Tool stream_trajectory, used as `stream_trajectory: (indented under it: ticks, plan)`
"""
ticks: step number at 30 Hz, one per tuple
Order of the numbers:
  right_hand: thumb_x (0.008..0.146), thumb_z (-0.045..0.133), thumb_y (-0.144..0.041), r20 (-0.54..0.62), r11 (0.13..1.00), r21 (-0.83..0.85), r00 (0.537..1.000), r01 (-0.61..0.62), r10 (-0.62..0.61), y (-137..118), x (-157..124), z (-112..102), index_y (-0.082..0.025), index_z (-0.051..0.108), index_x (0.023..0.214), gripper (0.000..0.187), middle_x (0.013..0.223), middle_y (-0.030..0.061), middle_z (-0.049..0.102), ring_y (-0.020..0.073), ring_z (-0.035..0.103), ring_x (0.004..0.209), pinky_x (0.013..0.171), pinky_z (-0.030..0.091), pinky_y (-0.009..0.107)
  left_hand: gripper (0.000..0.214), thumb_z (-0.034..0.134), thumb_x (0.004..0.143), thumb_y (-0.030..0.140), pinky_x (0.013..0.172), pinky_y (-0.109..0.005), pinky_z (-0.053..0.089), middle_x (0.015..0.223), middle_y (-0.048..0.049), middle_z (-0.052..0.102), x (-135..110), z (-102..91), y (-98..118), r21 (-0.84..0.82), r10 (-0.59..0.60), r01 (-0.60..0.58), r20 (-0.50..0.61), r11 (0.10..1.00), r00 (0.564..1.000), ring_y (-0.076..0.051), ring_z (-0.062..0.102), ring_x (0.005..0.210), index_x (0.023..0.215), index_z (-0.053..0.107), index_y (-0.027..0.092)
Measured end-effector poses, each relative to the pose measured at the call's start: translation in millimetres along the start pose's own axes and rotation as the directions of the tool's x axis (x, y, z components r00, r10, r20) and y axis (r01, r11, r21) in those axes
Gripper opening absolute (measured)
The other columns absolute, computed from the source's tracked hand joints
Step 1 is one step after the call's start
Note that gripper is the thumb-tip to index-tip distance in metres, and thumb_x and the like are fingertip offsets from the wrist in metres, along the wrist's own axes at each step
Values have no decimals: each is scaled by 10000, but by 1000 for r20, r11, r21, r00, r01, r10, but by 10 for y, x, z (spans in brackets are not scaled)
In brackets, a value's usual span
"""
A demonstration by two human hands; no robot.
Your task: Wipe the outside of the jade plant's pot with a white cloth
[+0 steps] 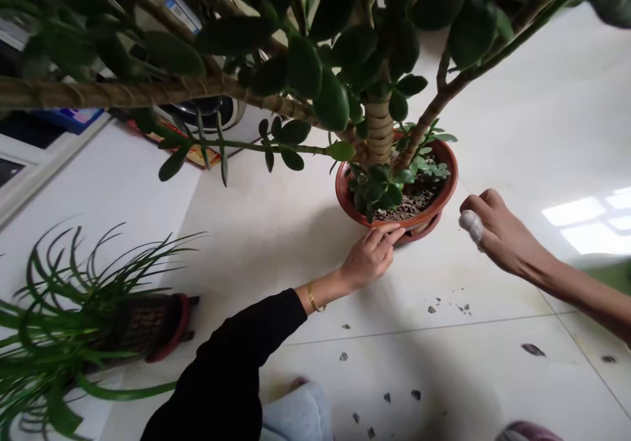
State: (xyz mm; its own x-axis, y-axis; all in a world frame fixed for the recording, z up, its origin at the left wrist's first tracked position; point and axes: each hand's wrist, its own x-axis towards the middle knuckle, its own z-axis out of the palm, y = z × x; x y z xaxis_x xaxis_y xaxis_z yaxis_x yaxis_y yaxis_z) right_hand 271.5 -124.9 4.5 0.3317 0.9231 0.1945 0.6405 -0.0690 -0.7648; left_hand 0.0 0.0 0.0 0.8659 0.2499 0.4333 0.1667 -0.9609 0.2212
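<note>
Here we are down on the white floor tiles, and the left hand is right up against a big jade plant; its fingers lie close together, fairly straight, tips on the outer rim of the round terracotta-red pot, just right of centre in the frame; no pinching there, the hand simply rests on the rim; a gold bangle sits at the wrist, and the black sleeve runs away to the bottom of the frame; the pot stands on a matching saucer, dark soil showing around the thick ringed trunk, with branches and fleshy leaves spreading across the top of the frame; the right hand isn't in the picture; from the right edge comes a co-worker's bare hand, fingers curled inward, near the pot but not touching it; a white wad sits at its thumb, wrapped or pinched, I can't tell; dark bits of debris are scattered over the tiles, and at lower left a long-leaved plant lies tilted in a dark woven pot with a red rim.
</note>
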Motion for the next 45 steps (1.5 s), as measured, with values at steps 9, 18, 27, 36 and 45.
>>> stream_trajectory:
  ticks: [9,18,27,36,45]
  plan:
    - [933,585,-179,-235,928,-200,905,313,-356,-241,230,200,-231,643,903,83,1016,80,593,181,612,773,617,509,327,694,478,1007,83,1051,-408,607,1420,-125,663,-84,89,-158,19,65,-65,-9,998,998,-223,687,1257,1651,274,239]
    - [1034,564,-259,-25,836,-303,874,457,-486,-109,93,257,-212,712,1260,274,1253,152,651,268,717,1017,821,641,417,681,474,993,42,1066,-367,610,1438,-133,643,-135,70,-271,7,154,-154,-64,988,986,-208,673,1276,1635,304,195]
    - [1045,503,-162,-45,805,-330,844,493,-535,-41,16,438,-319,593,1503,493,1212,107,700,267,733,1023,865,663,431,678,463,997,49,1140,-377,596,1418,-124,627,-214,187,-396,-60,111,-116,-88,991,990,-213,630,1370,1636,299,205]
    - [982,504,-27,41,643,-523,770,559,-636,-391,-19,635,-222,619,1442,512,1087,84,752,197,744,901,629,567,286,586,505,974,78,1121,-416,613,1385,-140,634,-188,173,-357,-108,67,-77,-90,991,994,-237,646,1349,1537,383,190]
    - [1004,516,-40,108,582,-536,734,611,-671,-499,34,701,-165,624,1384,415,1118,81,776,156,751,867,542,500,240,611,551,968,86,1074,-467,613,1346,-180,630,-170,201,-392,-135,99,-115,-121,984,988,-275,637,1327,1537,342,162]
